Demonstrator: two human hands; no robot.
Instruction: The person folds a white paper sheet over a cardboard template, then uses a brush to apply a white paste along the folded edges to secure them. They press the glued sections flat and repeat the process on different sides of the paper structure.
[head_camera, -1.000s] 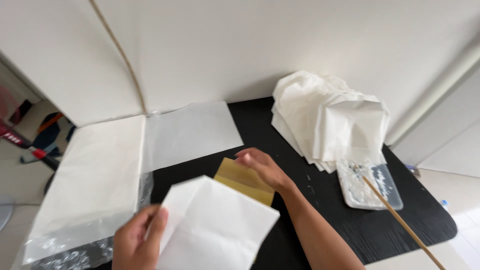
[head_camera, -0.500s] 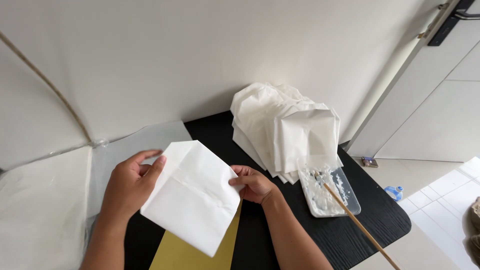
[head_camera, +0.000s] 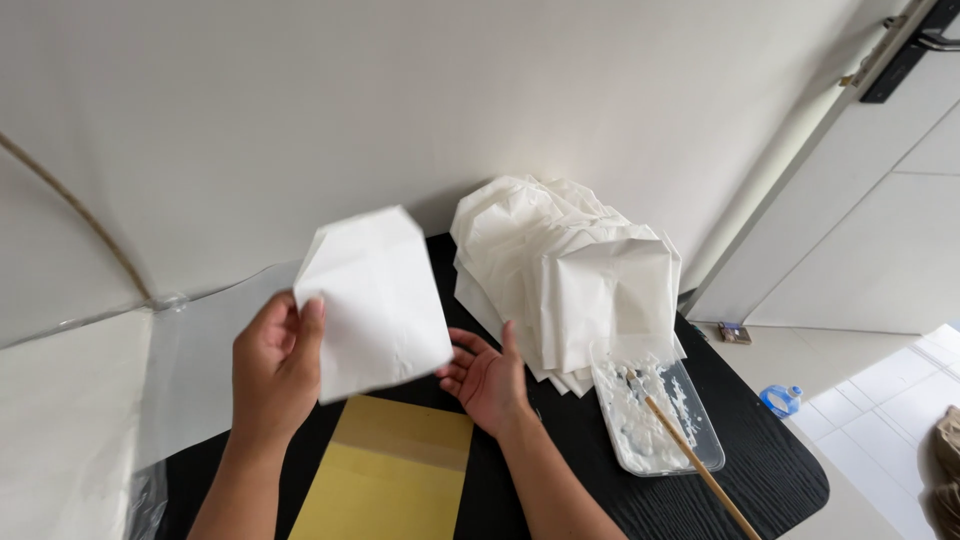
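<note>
- The yellow card template (head_camera: 385, 470) lies flat on the black table (head_camera: 770, 480) nearest the camera, between the 2 forearms; its lower edge is cut off by the frame.
- The left hand (head_camera: 272, 368) is raised above the table, fingers curled closed around the left edge of a folded white paper bag (head_camera: 375, 300): the thumb presses on the front face, while the other fingers are behind the sheet and hidden.
- The paper bag is held up in the air, tilted, clear of the table and above the template's far edge.
- The right hand (head_camera: 490, 378) hovers palm up just beside the bag's lower right corner, fingers loosely spread and half curled; it grips nothing, and whether the fingertips touch the bag cannot be told.
- To the right, a clear plastic tray (head_camera: 700, 450) smeared with white paste sits on the table, and a thin wooden stick (head_camera: 690, 455) rests in it, its handle running off the bottom edge.
- Just behind the tray, a stack of white paper bags (head_camera: 570, 270) leans toward the wall, overlapping the tray's near rim.
- At left, a clear plastic sheet (head_camera: 190, 350) and a white surface (head_camera: 60, 420) under it are partly cut off and hard to make out.
- On the floor at right lies a small blue object (head_camera: 780, 400), too small to identify.
</note>
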